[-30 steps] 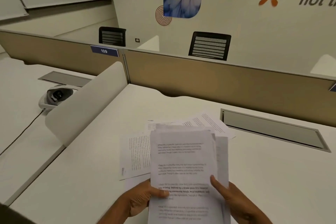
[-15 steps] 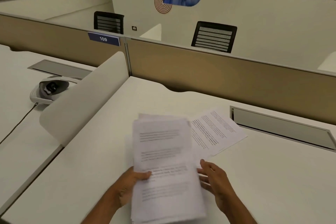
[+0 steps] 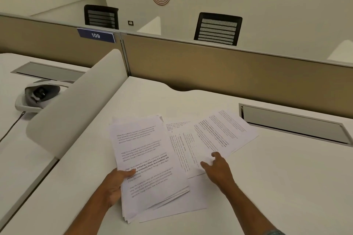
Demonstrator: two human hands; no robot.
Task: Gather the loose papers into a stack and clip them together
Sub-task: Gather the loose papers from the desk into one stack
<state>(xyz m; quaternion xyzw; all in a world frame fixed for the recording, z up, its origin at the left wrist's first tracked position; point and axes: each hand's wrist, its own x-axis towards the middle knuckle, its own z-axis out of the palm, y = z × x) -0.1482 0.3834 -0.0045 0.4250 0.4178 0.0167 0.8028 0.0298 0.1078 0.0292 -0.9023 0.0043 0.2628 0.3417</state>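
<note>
A stack of printed white papers (image 3: 147, 160) is held a little above the desk, slightly fanned at its lower edge, with my left hand (image 3: 114, 183) gripping its left side, thumb on top. To its right, loose printed sheets (image 3: 223, 135) lie spread on the white desk (image 3: 277, 187), and one more sheet (image 3: 191, 200) lies under the stack's lower right corner. My right hand (image 3: 217, 168) rests on the loose sheets with its fingers apart, holding nothing. No clip is in view.
A beige partition (image 3: 229, 70) closes off the desk's far side. A white curved divider (image 3: 76, 101) stands at the left. A grey cable tray lid (image 3: 292, 124) is set into the desk at the right. On the neighbouring desk sits a white device (image 3: 38, 95) with a cable.
My right hand has let go of the stack and moved right onto the loose sheets. My left hand has shifted the stack to the left, uncovering more sheets.
</note>
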